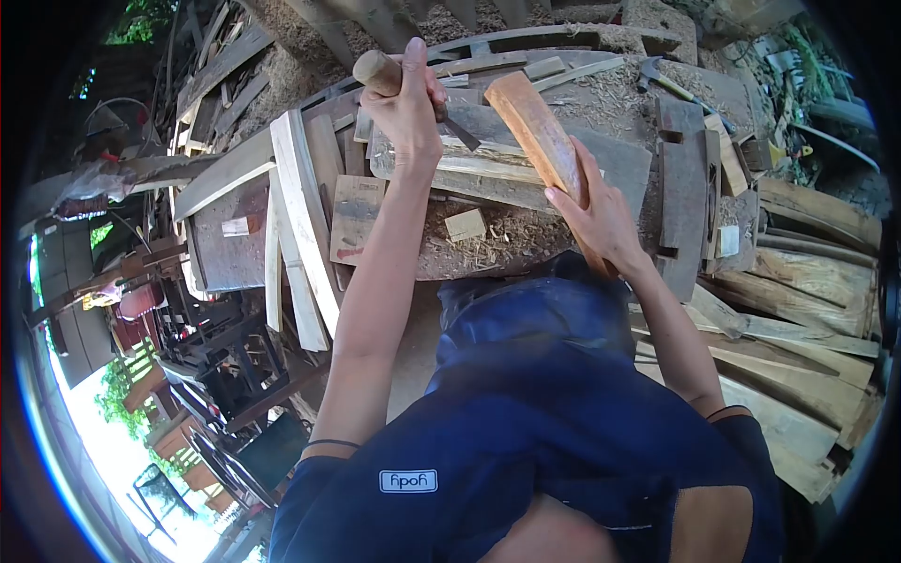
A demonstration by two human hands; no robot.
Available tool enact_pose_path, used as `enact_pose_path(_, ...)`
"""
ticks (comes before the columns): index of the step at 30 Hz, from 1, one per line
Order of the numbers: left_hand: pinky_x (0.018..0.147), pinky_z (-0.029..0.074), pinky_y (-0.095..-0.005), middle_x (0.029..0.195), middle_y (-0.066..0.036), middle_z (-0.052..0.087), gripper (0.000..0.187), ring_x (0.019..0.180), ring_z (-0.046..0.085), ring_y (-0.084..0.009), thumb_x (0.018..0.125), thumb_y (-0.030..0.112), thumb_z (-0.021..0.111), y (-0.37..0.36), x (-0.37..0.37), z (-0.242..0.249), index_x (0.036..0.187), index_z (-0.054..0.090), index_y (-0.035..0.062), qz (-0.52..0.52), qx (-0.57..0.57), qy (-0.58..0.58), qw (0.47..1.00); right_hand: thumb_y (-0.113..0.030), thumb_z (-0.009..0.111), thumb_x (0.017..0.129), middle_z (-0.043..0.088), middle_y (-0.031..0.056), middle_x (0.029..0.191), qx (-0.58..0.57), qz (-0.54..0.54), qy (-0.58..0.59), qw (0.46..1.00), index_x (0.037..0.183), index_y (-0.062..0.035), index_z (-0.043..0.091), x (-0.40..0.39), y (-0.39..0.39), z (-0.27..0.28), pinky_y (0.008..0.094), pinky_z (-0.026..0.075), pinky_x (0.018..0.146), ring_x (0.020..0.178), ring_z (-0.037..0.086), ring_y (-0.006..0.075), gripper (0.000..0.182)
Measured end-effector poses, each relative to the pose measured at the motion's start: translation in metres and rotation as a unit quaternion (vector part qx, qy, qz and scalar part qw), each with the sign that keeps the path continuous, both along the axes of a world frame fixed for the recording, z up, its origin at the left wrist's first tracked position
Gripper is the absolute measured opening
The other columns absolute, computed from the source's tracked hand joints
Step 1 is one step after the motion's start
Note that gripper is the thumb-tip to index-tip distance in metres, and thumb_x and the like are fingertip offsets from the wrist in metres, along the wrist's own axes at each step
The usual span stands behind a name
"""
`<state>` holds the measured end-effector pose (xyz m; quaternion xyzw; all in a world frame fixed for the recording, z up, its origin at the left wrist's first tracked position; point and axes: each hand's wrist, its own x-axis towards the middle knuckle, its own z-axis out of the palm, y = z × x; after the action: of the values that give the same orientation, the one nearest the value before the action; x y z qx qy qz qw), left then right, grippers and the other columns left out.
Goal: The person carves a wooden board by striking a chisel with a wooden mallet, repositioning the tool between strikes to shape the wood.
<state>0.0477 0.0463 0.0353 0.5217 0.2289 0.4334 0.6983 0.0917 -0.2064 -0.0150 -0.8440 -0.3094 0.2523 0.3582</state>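
My left hand (pixel 408 117) is closed round a chisel with a round wooden handle (pixel 378 73); its dark metal blade (pixel 460 133) points down and right over a split board (pixel 469 161). In my right hand (pixel 601 208) is a long reddish-brown wooden piece (pixel 533 124), tilted, its lower end near my lap. The fingers lie around its middle. Chisel blade and wooden piece are apart. A small wood block (pixel 465 225) lies among shavings on the bench below the board.
A hammer (pixel 671 83) lies at the bench's back right. Long pale boards (pixel 305 211) lean at the left, beside a flat block (pixel 358 218). Stacked planks (pixel 798 366) fill the right side. A notched dark beam (pixel 683 188) stands at the bench's right edge.
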Motion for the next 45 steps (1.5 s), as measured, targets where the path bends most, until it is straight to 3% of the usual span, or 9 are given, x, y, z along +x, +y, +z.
enact_pose_path(19, 0.042, 0.04, -0.0261, 0.056, -0.004, 0.051, 0.026, 0.044, 0.048, -0.0122, 0.09, 0.02, 0.067, -0.014, 0.009, -0.015, 0.074, 0.054, 0.0041, -0.152, 0.072, 0.045, 0.985, -0.045, 0.062, 0.09, 0.069, 0.0287, 0.098, 0.043, -0.008, 0.02, 0.999, 0.152, -0.0166, 0.028, 0.015, 0.004, 0.004, 0.0511, 0.052, 0.079, 0.091, 0.067, 0.0476, 0.075)
enact_pose_path(27, 0.04, 0.04, -0.0224, 0.055, 0.0, 0.055, 0.021, 0.043, 0.052, -0.0076, 0.087, 0.013, 0.072, -0.026, 0.007, -0.027, 0.074, 0.058, 0.0029, -0.076, 0.112, 0.027, 0.99, -0.049, 0.064, 0.087, 0.069, 0.022, 0.104, 0.302, 0.041, -0.091, 0.948, 0.143, -0.0112, 0.042, 0.052, 0.066, 0.142, 0.0448, 0.055, 0.078, 0.092, 0.07, 0.0345, 0.071)
enact_pose_path(31, 0.087, 0.047, -0.038, 0.108, -0.012, 0.055, 0.05, 0.098, 0.058, -0.0204, 0.075, 0.025, 0.082, -0.026, -0.001, -0.069, 0.108, 0.054, -0.0004, 0.068, 0.277, 0.055, 0.957, -0.051, 0.063, 0.086, 0.07, 0.021, 0.102, 0.146, 0.157, -0.174, 0.961, 0.142, -0.0102, 0.045, 0.043, 0.077, 0.157, 0.0451, 0.056, 0.078, 0.09, 0.07, 0.0352, 0.071)
enact_pose_path(35, 0.092, 0.044, -0.0374, 0.115, -0.015, 0.051, 0.063, 0.104, 0.054, -0.023, 0.07, 0.024, 0.084, -0.013, -0.006, -0.082, 0.118, 0.049, 0.0006, 0.053, 0.207, 0.04, 0.976, -0.05, 0.063, 0.086, 0.07, 0.0211, 0.101, 0.043, 0.214, -0.222, 0.95, 0.139, -0.0102, 0.048, 0.047, 0.075, 0.17, 0.0456, 0.056, 0.078, 0.087, 0.07, 0.0359, 0.068)
enact_pose_path(37, 0.092, 0.045, -0.037, 0.115, -0.015, 0.05, 0.07, 0.104, 0.055, -0.0232, 0.07, 0.024, 0.085, 0.042, -0.015, -0.125, 0.121, 0.045, -0.0004, -0.215, 0.433, 0.123, 0.867, -0.041, 0.065, 0.087, 0.07, 0.0217, 0.096, 0.21, 0.18, -0.219, 0.936, 0.141, -0.0107, 0.048, 0.045, 0.076, 0.18, 0.0459, 0.056, 0.076, 0.085, 0.069, 0.037, 0.064)
enact_pose_path(40, 0.092, 0.047, -0.0362, 0.117, -0.015, 0.051, 0.075, 0.104, 0.056, -0.0222, 0.068, 0.024, 0.086, 0.007, 0.009, -0.156, 0.122, 0.042, -0.0026, 0.026, 0.291, 0.079, 0.953, -0.04, 0.068, 0.087, 0.069, 0.02, 0.097, 0.272, 0.158, -0.221, 0.923, 0.147, -0.0126, 0.04, 0.039, 0.074, 0.17, 0.0437, 0.051, 0.078, 0.086, 0.067, 0.0359, 0.072)
enact_pose_path(41, 0.092, 0.047, -0.0362, 0.119, -0.015, 0.052, 0.078, 0.107, 0.056, -0.0212, 0.067, 0.026, 0.088, -0.019, 0.0, -0.114, 0.122, 0.041, -0.0046, -0.017, 0.132, -0.009, 0.991, -0.038, 0.066, 0.088, 0.068, 0.0204, 0.087, 0.197, 0.184, -0.253, 0.929, 0.144, -0.0127, 0.044, 0.037, 0.073, 0.155, 0.0452, 0.052, 0.075, 0.08, 0.068, 0.0363, 0.065)
enact_pose_path(44, 0.091, 0.048, -0.0368, 0.117, -0.015, 0.055, 0.075, 0.109, 0.057, -0.0212, 0.065, 0.027, 0.089, -0.029, 0.0, -0.074, 0.117, 0.046, -0.0048, -0.024, 0.078, -0.04, 0.996, -0.041, 0.062, 0.089, 0.069, 0.0211, 0.079, 0.088, 0.206, -0.283, 0.933, 0.144, -0.0127, 0.045, 0.037, 0.067, 0.152, 0.0466, 0.054, 0.073, 0.075, 0.07, 0.0373, 0.064)
enact_pose_path(45, 0.076, 0.054, -0.0332, 0.1, -0.011, 0.062, 0.052, 0.09, 0.064, -0.0177, 0.073, 0.022, 0.085, -0.026, 0.0, -0.072, 0.105, 0.053, -0.0021, 0.012, 0.186, -0.02, 0.982, -0.044, 0.062, 0.089, 0.069, 0.0223, 0.082, 0.096, 0.185, -0.22, 0.953, 0.145, -0.0122, 0.041, 0.037, 0.065, 0.146, 0.0472, 0.054, 0.075, 0.078, 0.07, 0.0389, 0.067)
